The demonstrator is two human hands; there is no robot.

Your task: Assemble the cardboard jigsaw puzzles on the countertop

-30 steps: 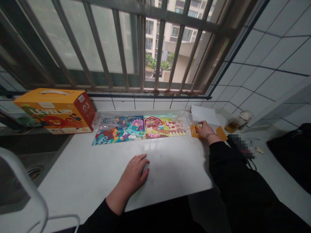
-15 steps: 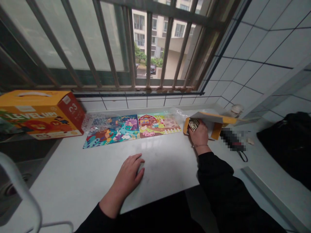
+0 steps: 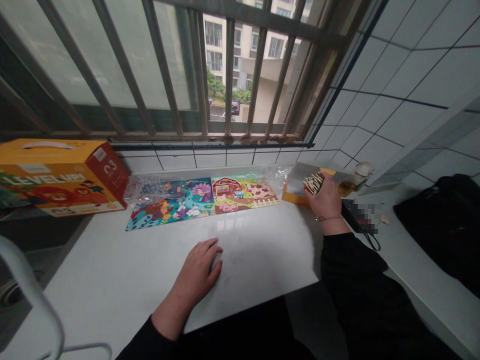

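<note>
You have two hands over one pale counter (image 3: 258, 255). Nearest, your left hand (image 3: 198, 275) lies palm down on its bare middle, its four fingers loosely together and pointing forward and to the right, the thumb set apart; it holds nothing. At the lower left stands one white curved tube (image 3: 35, 292). Farther out, your right hand (image 3: 326, 200) comes in from the lower right with the forearm stretched forward and one thin bracelet (image 3: 330, 218) at the wrist. Its fingers are closed around one striped bundle (image 3: 313, 183), raised at the right edge of one small orange box (image 3: 294, 197); how many pieces make up the bundle you cannot tell. To the right of that hand are one dark blurred item (image 3: 359, 216) with a loop and, farther right, one black bag (image 3: 442, 225). Left of the small box lie two picture boards, edge to edge: the farm board (image 3: 245, 196) on the right and the blue board (image 3: 180, 207) on the left. Two clumps of clear plastic touch them, one (image 3: 144, 190) over the blue board's left part and one (image 3: 275, 175) by the farm board's far right corner. One large orange carton (image 3: 56, 177) with a handle stands at the far left, and one jar (image 3: 348, 187) sits beyond your right hand. Behind everything is one barred window (image 3: 228, 90).
</note>
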